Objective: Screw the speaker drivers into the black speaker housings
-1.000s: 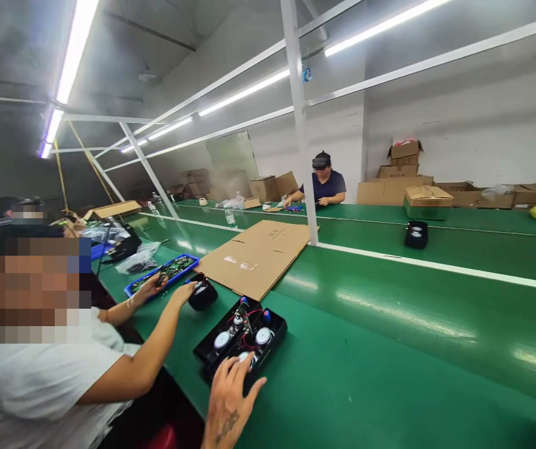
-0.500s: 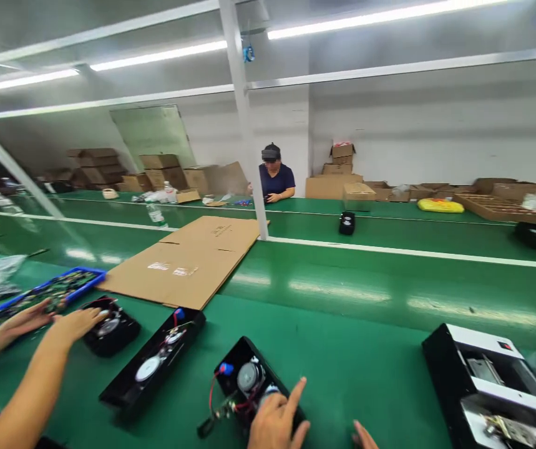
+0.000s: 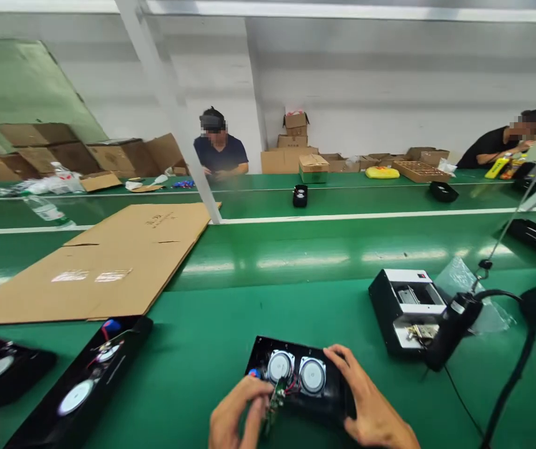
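In the head view, our right hand (image 3: 373, 405) has joined our left hand (image 3: 234, 415) at the speaker case (image 3: 314, 408), which now lies crosswise before us and, we judge, is better steadied; our left fingertips pinch the circuit board (image 3: 276, 402) over the case's near-left part, our right fingers spread around its right end. We count two speakers (image 3: 312, 375) in the case, one board, two black housings (image 3: 90, 408) (both left of the case), and one corded tool (image 3: 452, 330) right of it

The speaker box (image 3: 297, 375) lies on the table (image 3: 193, 362); left, another case (image 3: 90, 373); right, a machine (image 3: 401, 308); behind the case, cardboard (image 3: 113, 262).
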`<action>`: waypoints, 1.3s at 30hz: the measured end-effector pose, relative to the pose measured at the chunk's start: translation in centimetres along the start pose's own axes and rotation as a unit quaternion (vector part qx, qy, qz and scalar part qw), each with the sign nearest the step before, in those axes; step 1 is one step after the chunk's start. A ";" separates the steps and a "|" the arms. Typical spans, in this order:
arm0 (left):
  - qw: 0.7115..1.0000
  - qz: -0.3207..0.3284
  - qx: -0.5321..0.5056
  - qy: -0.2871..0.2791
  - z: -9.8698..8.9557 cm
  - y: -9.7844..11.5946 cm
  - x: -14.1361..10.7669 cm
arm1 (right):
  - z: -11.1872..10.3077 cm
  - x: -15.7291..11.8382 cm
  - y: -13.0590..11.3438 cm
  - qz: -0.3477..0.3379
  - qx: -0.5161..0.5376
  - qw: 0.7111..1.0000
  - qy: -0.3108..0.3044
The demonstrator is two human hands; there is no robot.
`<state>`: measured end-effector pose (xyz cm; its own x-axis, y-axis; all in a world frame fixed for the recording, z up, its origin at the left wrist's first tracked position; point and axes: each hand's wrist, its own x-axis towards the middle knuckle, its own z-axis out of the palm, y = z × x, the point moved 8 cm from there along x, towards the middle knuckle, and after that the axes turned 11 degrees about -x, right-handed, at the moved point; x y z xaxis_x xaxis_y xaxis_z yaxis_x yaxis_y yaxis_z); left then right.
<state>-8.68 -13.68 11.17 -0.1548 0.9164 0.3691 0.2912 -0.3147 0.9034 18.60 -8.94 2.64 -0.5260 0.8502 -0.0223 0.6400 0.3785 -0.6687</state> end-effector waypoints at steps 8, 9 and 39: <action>0.988 -0.156 -0.014 0.006 0.6 -5.9 3.1 | -7.5 -3.3 2.5 0.036 -0.090 0.992 -0.084; 0.985 -0.165 -0.039 -0.009 1.9 -6.6 3.0 | -7.8 -3.8 2.8 0.048 -0.102 0.991 -0.074; 0.972 0.064 0.029 -0.225 10.2 -0.4 3.0 | -5.8 -1.2 -7.8 -0.123 -0.202 0.969 0.064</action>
<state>0.36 -8.26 9.69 0.3116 0.8903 0.3321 0.3350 -0.4300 0.8384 17.46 -10.83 12.19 -0.6334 0.7445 0.2107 0.6847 0.6662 -0.2955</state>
